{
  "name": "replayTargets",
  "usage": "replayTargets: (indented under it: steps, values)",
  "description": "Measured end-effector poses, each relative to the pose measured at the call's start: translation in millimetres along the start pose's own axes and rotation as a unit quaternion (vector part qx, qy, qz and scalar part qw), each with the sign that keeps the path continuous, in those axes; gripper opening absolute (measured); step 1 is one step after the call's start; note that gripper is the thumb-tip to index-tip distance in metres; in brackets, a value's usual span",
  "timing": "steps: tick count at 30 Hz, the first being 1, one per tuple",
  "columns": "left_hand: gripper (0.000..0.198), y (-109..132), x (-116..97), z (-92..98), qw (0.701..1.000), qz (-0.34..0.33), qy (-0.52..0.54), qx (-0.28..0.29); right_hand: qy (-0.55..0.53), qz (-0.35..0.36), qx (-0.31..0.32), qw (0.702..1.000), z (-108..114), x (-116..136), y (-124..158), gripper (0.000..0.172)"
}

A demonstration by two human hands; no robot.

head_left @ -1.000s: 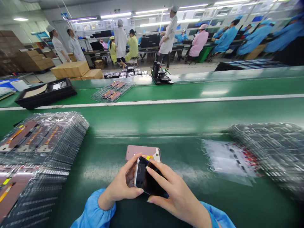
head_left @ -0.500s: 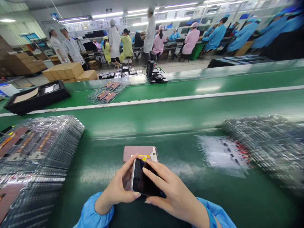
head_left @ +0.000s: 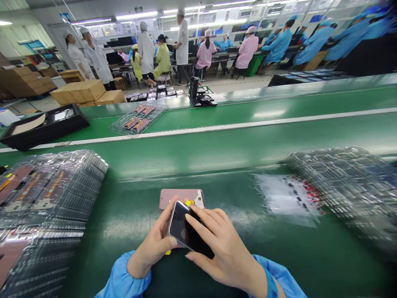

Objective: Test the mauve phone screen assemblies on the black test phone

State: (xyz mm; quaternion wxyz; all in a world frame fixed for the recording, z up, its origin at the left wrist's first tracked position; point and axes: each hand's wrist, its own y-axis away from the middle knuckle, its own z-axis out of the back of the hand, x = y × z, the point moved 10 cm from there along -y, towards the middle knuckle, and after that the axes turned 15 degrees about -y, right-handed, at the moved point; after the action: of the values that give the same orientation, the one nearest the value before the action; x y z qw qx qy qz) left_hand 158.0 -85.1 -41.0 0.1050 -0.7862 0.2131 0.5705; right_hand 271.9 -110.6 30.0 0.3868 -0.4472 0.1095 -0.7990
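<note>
A phone point(head_left: 178, 223) with a dark glossy screen and a silver edge is held tilted between both hands. My left hand point(head_left: 155, 244) is closed round its left end, thumb at the lower corner. My right hand point(head_left: 223, 248) grips the right end, fingers lying over the screen and thumb along the near edge. Just beyond them a pinkish screen panel point(head_left: 176, 195) with a yellow flex strip lies on the green bench point(head_left: 130, 223), partly covered by the fingers. Under the phone another pinkish piece with a yellow tab point(head_left: 168, 251) shows in part.
Stacked clear trays with screen panels point(head_left: 58, 182) stand at left; more clear trays point(head_left: 344, 174) at right. Beside these lie clear plastic films point(head_left: 282, 192). Across the white strip are a tray of panels point(head_left: 138, 120), a black bin point(head_left: 46, 128) and a black fixture point(head_left: 200, 95). Several people work behind.
The phone has turned so its screen faces up more, and a yellow tab now shows below the left hand. Both hands keep their hold. The view has shifted slightly.
</note>
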Motion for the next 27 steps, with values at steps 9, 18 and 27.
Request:
replayTargets:
  steps: [9, 18, 27]
  values:
    - [0.037, -8.7, 7.9, 27.5, 0.988, 0.084, 0.064, -0.111, -0.399, -0.306, -0.025, 0.864, -19.5, -68.6, 19.9, 0.049]
    - [0.046, -4.0, 16.9, 22.2, 0.989, 0.105, 0.055, -0.089, -0.498, -0.369, -0.024, 0.785, -40.7, -78.0, 27.5, 0.059]
    - [0.037, -5.0, 12.1, 17.1, 0.992, 0.083, 0.07, -0.06, -0.477, -0.36, -0.042, 0.8, -34.1, -79.4, 28.5, 0.057]
